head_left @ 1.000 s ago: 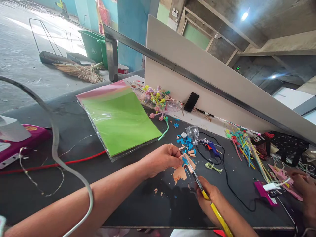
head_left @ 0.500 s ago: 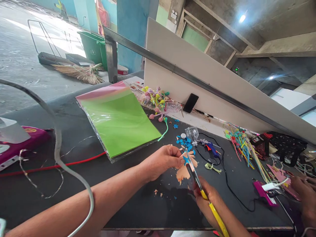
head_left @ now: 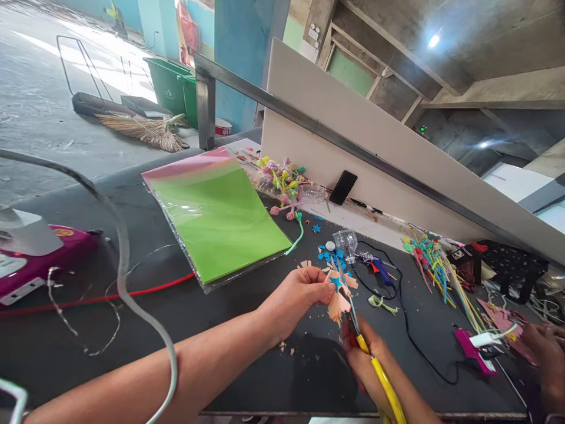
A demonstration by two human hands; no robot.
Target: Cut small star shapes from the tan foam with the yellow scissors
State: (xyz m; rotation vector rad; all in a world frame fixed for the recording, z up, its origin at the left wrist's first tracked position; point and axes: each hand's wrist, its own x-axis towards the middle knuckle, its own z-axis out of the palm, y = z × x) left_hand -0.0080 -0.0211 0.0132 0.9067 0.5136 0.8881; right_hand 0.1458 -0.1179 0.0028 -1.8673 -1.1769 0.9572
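My left hand [head_left: 309, 288] pinches a small blue star [head_left: 336, 283] together with a piece of peach-coloured paper [head_left: 339, 304] between thumb and fingers. From the lower right, my right hand [head_left: 364, 350] grips scissors [head_left: 361, 343] with yellow handles. Their blades point up and away, close beside the star and against the peach paper. Part of the right fingers is hidden behind the scissors. Just beyond both hands lies a pile of blue paper pieces [head_left: 329, 257], and peach scraps [head_left: 304, 264] are scattered nearby.
Left is a pack of green sheets [head_left: 225, 224]. Farther back are fuzzy-stemmed flowers [head_left: 282, 176] and a phone [head_left: 343, 187]. A cut clear bottle [head_left: 345, 242], a blue glue gun [head_left: 383, 270] and its black cable lie right. Another person's hand [head_left: 541, 344] is far right.
The peach paper and blue star have shifted slightly and turned in my left hand, with the scissors still alongside. The whole view has moved a little.
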